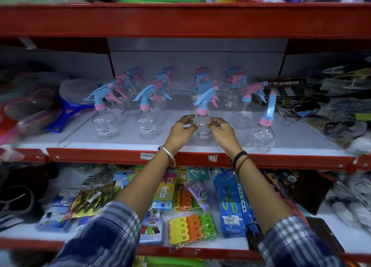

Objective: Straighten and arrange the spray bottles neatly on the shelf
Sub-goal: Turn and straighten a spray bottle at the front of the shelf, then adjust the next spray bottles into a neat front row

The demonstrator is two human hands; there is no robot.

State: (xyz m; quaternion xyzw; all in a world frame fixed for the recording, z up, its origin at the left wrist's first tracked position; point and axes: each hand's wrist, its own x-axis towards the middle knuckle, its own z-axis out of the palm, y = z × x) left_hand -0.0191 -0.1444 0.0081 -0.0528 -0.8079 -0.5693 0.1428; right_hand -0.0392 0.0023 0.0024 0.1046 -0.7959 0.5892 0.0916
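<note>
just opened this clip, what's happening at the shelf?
A person in a plaid shirt is tidying clear plastic spray bottles with blue and pink trigger heads on a white shelf with a red front edge. Both hands, left hand and right hand, are cupped around the front bottle of the third row; whether they actually grip it is unclear. The bottles stand in about four rows. The front right bottle sits forward of the line, its nozzle pointing up.
</note>
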